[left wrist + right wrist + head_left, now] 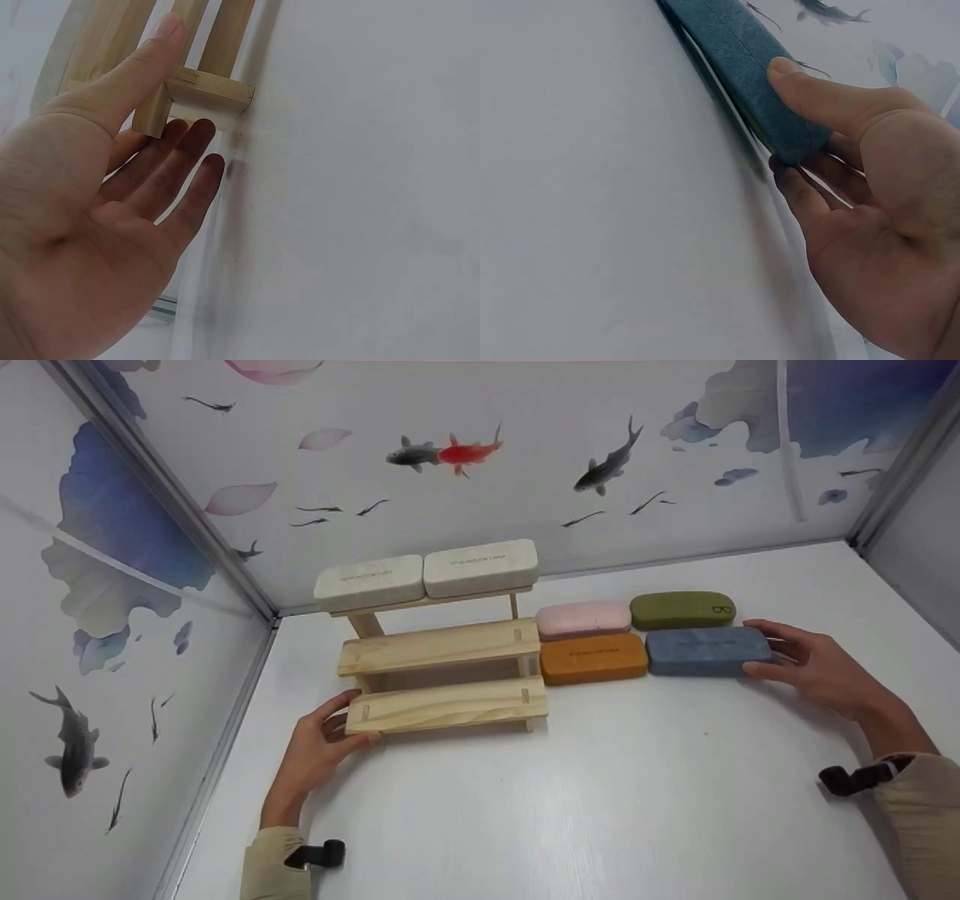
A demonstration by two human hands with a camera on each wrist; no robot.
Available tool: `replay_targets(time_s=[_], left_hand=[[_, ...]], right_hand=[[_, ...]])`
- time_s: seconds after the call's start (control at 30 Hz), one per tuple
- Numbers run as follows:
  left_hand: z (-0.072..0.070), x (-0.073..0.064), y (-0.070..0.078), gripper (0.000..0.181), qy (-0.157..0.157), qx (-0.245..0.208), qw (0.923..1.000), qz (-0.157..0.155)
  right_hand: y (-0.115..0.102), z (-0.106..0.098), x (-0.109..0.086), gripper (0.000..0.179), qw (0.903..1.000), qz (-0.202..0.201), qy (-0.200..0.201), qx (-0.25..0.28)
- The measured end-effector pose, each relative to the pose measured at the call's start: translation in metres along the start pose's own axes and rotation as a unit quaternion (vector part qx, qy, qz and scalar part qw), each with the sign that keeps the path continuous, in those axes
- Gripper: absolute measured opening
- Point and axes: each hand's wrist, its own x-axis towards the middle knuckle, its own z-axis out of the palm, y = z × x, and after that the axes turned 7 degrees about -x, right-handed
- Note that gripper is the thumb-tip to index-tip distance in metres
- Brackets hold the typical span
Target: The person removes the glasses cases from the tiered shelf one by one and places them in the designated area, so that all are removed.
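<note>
My left hand (319, 742) grips the left end of the lowest shelf of a three-step wooden rack (442, 706). In the left wrist view its thumb (154, 56) lies along the wood, the other fingers on the far side. Two white glasses cases (480, 570) sit side by side on the top step. At the other side, my right hand (832, 675) pinches the right end of a blue glasses case (709, 652), thumb in front and fingers behind. This case lines up with an orange case (594, 658) at the rack's right side.
Behind those two lie a pink case (583, 619) and a green case (682, 610) with a small glasses print. White panels with painted fish (609, 461) wall in the white table (600, 795) at the back and sides.
</note>
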Motion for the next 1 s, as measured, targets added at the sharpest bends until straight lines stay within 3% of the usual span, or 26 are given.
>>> replay_targets(time_s=[0.43,0.67,0.87,1.0], left_hand=[[0.0,0.001,0.0,0.084,-0.006,-0.018,0.9998,-0.001],[-0.001,0.002,-0.001,0.086,-0.005,-0.026,0.9996,-0.008],[0.0,0.002,-0.001,0.086,-0.001,-0.022,0.9997,-0.009],[0.0,0.002,-0.001,0.085,0.0,-0.013,0.9999,-0.005]], right_hand=[[0.005,0.002,0.004,0.079,0.9999,-0.016,-0.001,0.004],[0.002,0.003,0.003,0.078,0.9977,-0.06,0.006,0.029],[-0.004,0.005,0.003,0.077,0.9989,-0.014,0.029,0.035],[-0.007,0.006,0.003,0.075,0.9964,-0.012,0.079,0.028]])
